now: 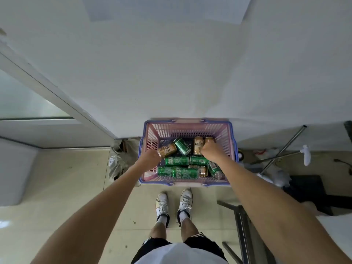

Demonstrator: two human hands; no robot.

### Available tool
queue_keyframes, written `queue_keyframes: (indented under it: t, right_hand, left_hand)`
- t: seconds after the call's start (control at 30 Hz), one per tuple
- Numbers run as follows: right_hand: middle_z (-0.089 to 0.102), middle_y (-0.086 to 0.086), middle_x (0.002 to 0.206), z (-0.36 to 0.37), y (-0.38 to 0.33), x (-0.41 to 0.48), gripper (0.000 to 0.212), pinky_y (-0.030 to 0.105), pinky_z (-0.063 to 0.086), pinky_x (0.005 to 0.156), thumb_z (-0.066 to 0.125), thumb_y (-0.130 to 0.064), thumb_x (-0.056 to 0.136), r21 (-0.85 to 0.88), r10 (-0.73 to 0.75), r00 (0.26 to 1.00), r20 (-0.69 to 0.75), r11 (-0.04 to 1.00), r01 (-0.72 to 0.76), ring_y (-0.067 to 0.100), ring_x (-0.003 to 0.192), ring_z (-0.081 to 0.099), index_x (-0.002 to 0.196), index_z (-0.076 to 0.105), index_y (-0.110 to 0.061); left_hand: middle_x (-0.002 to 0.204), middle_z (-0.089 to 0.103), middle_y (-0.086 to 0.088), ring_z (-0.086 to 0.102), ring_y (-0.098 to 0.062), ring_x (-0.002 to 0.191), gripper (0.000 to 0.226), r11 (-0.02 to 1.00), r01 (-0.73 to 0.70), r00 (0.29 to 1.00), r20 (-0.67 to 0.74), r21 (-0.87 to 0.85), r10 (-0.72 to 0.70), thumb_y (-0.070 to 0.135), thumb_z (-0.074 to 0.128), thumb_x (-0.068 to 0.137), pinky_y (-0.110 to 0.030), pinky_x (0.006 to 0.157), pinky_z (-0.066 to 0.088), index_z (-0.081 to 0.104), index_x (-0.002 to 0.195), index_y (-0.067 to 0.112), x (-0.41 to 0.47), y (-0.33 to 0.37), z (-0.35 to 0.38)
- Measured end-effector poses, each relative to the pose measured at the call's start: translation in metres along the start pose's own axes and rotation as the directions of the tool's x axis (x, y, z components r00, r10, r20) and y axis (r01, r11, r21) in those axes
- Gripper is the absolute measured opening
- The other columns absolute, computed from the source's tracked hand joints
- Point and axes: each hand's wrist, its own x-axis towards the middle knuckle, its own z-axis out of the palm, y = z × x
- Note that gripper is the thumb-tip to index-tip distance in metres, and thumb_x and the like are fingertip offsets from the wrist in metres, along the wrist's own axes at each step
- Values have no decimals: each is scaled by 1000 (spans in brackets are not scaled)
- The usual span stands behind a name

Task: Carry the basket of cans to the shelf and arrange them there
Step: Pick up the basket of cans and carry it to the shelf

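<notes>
Both hands, left (151,158) and right (211,149), grip gold cans in the basket (187,123) against the wall (171,73).

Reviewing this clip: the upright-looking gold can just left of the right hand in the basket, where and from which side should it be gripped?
Grip the gold can around its cylindrical side wall, coming from above through the open top of the basket. The basket walls block any side approach, and its right flank sits against the right hand, probably the handiest one.

Slatted pink plastic basket with a lilac rim (233,141), smooth and faintly shiny. Inside, glossy green metal cans (177,161) and gold metal cans (198,145) catch the light. Pale beige floor tiles (66,178) show a dull sheen; the white wall (171,73) looks matt and smooth.
</notes>
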Motion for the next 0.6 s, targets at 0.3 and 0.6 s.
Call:
queue_keyframes:
  t: [0.3,0.6]
  right_hand:
    - [56,10,87,45,45,16,12,33,41,64,54,-17,98,-85,173,984,-41,981,-176,27,84,60,100,55,-5]
    - [27,24,153,35,75,27,76,52,42,110,65,-27,93,285,515,827,-226,847,-449,43,135,40,154,26,-2]
  left_hand:
    - [137,39,-19,54,-41,118,68,940,307,925,-187,-150,-332,29,69,89,-50,99,50,35,143,5,-2,-57,66]
    - [124,63,-16,63,-37,106,60,849,274,854,-292,-451,-431,25,65,88,-54,96,53,39,140,12,12,-45,59]
